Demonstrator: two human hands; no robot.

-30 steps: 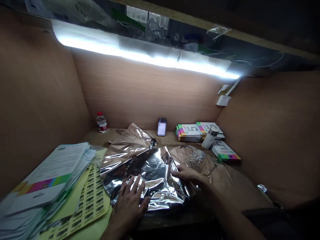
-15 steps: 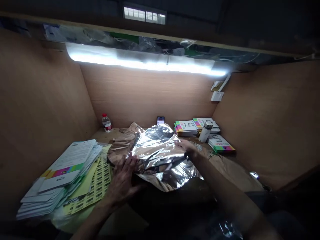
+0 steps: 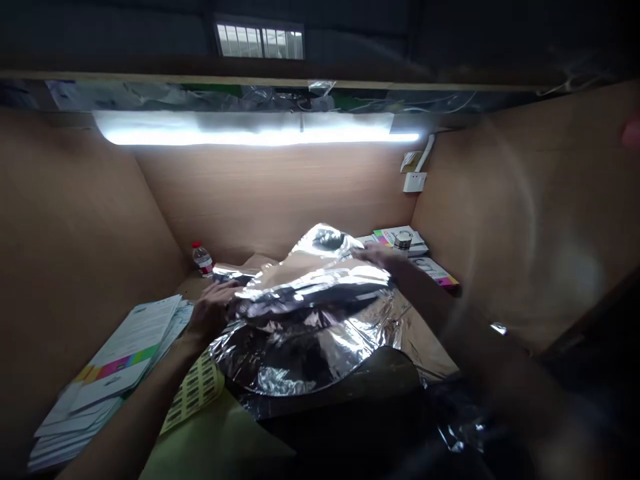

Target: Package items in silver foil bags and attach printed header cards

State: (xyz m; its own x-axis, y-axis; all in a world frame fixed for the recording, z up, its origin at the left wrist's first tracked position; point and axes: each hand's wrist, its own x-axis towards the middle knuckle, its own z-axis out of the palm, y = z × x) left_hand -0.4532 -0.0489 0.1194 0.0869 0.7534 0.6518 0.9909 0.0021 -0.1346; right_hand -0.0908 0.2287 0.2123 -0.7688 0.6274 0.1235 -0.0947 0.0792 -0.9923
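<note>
A large, crumpled silver foil sheet (image 3: 300, 333) spreads in front of me, raised into a peak at its far side. Whether it is a flat sheet or a bag I cannot tell. My left hand (image 3: 213, 308) is closed on its left edge, fingers curled into the foil. At the upper right of the foil, my right hand (image 3: 383, 257) grips it, fingertips partly hidden and a little blurred. Under and beside the foil lies a brownish sheet (image 3: 425, 333). Yellow label sheets (image 3: 197, 390) show beneath my left forearm.
Stacked printed papers (image 3: 110, 373) stand at the left. A red-capped bottle (image 3: 203, 261) is at the back left. Boxes (image 3: 435, 272) and a silver-topped flask (image 3: 402, 241) sit at the back right. Wooden walls (image 3: 270, 193) enclose the desk under a bright lamp (image 3: 250, 137).
Both hands have moved away from me and slightly up, lifting the foil into a taller peak. My left hand went from lying spread on the foil to gripping its edge. The view has shifted right.
</note>
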